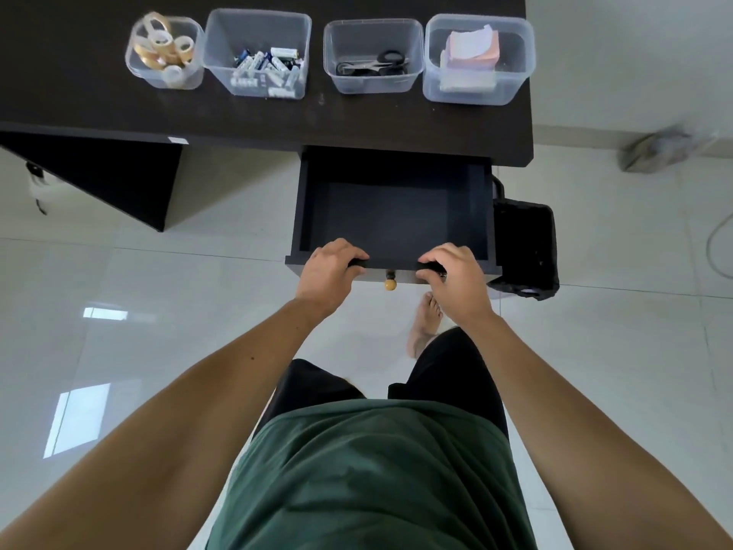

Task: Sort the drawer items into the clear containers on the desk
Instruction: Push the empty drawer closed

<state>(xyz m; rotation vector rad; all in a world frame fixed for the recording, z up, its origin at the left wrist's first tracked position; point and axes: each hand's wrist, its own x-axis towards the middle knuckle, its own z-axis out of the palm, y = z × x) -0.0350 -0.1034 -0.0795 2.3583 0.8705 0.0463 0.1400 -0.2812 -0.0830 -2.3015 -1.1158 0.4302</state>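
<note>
Head view, catalogue of the scene, all places given relative to the drawer [394, 216].

Drawer: pulled out from under the dark bench [79, 93], interior showing no items. Small round knob [390, 285] on its front face, midway between the hands.

Left hand [329, 271]: fingers curled over the drawer's front rim, left of the knob, gripping it. Right hand [452, 275]: fingers likewise curled over the rim, right of the knob, gripping it.

Task items, all beyond the drawer on the bench, in a row of four clear containers: tape rolls [164, 49] in the far-left tub; batteries [265, 67] in the next; scissors [375, 65] in the tub straight behind the drawer; paper notes [472, 49] in the far-right tub. Sorting appears complete; closing the drawer seems to be what is left.

Risks, as judgement: fingers hooked inside the rim could be pinched against the bench edge if the drawer is pushed fully home without letting go; uneven pushing by the two hands could skew the drawer so it jams; a hard shove could jolt the bench and the piled tape rolls.

Surroundings: black bin [527, 248] just right of the drawer, close to its side; bare foot [426, 323] on the tiled floor beneath the drawer front; blurred object [662, 148] on the floor far right.
</note>
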